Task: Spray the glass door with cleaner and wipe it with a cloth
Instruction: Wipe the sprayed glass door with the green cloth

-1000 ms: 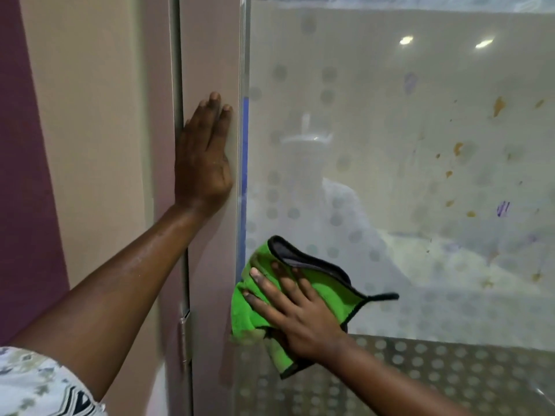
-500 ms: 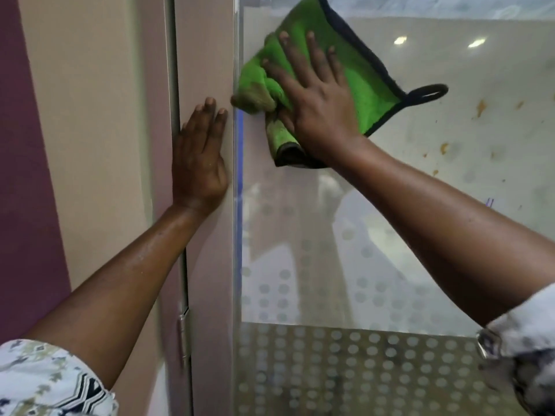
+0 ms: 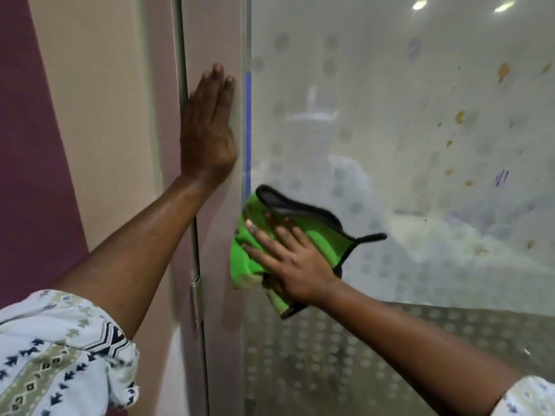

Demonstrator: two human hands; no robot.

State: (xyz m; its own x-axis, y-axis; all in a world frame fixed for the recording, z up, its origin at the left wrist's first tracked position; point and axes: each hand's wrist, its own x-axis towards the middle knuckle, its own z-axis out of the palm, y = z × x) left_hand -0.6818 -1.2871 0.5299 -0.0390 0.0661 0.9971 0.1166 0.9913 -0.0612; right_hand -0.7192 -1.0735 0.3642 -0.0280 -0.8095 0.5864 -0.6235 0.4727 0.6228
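Head view: the green cloth point(image 3: 318, 235) is pressed flat on the glass door point(image 3: 420, 145) by the right hand point(image 3: 295, 262), close to the door's left edge and just above the dotted band at the bottom. Its fingers point(image 3: 264, 235) are spread wide on the cloth. The left hand point(image 3: 207, 136) is laid flat on the door frame point(image 3: 210, 34), fingers straight and close together, with nothing held. No spray bottle is seen. Wiping is best done with firm, even pushes, right up to the edge. Small orange spots point(image 3: 503, 72) are left on the right side, so that part should be rubbed too.
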